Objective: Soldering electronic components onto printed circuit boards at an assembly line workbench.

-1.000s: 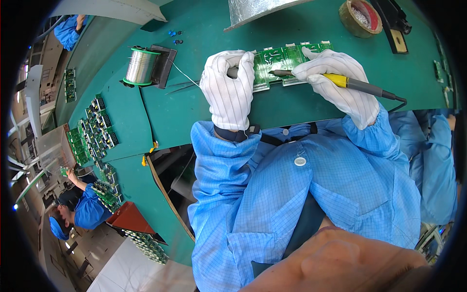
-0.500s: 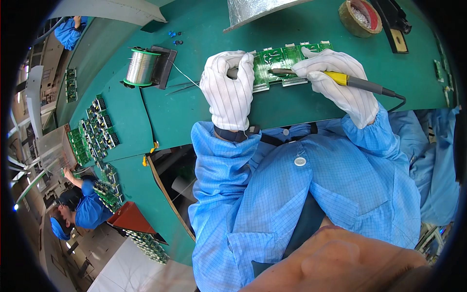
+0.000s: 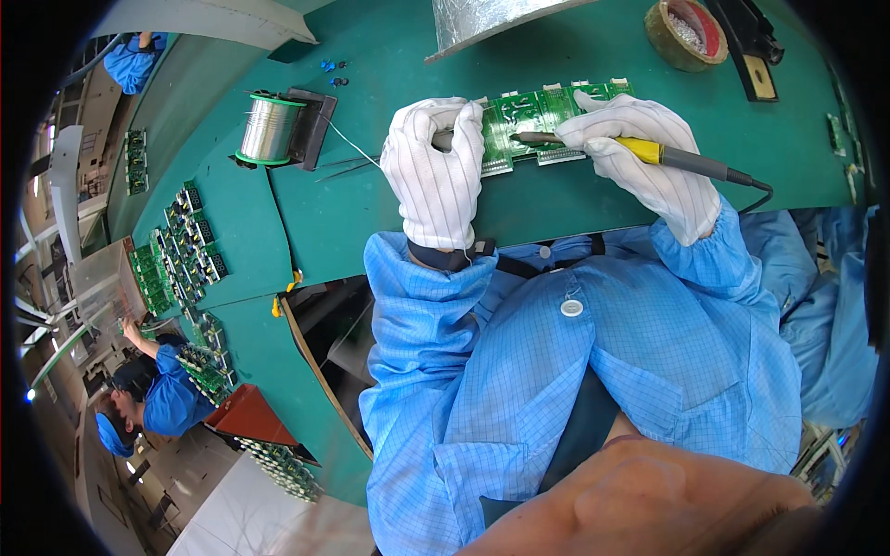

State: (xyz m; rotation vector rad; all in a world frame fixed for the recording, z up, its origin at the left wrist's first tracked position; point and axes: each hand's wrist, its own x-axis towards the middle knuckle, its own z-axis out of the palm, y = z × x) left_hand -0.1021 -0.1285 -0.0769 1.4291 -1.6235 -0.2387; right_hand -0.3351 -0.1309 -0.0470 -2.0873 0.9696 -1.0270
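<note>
A green circuit board panel (image 3: 524, 116) with white connectors along its edges lies on the green bench mat. My right hand (image 3: 640, 153), in a white striped glove, grips a soldering iron (image 3: 686, 161) with a yellow and grey handle. The iron's dark tip points left over the middle of the panel; whether it touches is too small to tell. My gloved left hand (image 3: 434, 171) is closed at the panel's left end, its fingertips at the edge. Solder wire (image 3: 352, 144) runs from a spool (image 3: 271, 128) into that hand. Thin tweezers (image 3: 348, 169) stick out beside it, their far ends hidden.
A tape roll (image 3: 686, 37) and a black iron stand (image 3: 749, 46) sit at the far right. Silvery ducting (image 3: 501, 23) hangs at the far middle. Several circuit boards (image 3: 181, 246) lie on the left, where a co-worker (image 3: 171, 394) in blue is busy. The iron's cord (image 3: 768, 195) trails right.
</note>
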